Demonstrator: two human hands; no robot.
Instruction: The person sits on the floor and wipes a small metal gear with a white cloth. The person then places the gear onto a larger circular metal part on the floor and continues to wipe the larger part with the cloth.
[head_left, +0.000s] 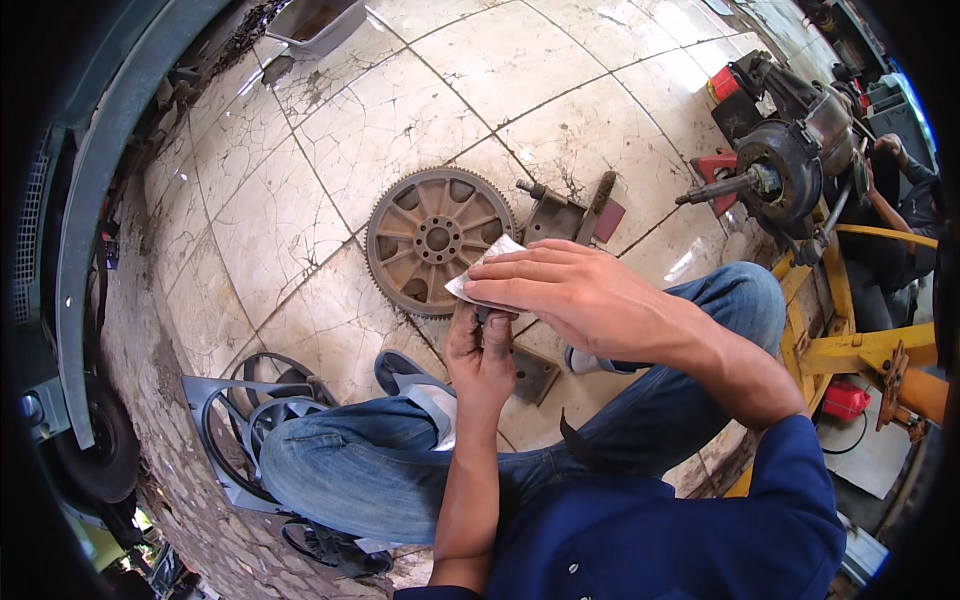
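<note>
My right hand reaches across from the right with its fingers straight and together, pressing a folded whitish sheet. Whether the sheet is paper or cloth I cannot tell. Below it, my left hand is closed, thumb up, around a small dark part mostly hidden by the sheet and my fingers. Just beyond lies a flywheel with a toothed rim, flat on the floor. A metal block, a wire brush or bar-like dark tool and a reddish-brown sheet lie beside it.
A dark metal plate lies between my feet. A fan shroud stands left of my knee. At right are an axle assembly, a yellow steel frame and another person. A grey tray sits far left on the cracked tiles.
</note>
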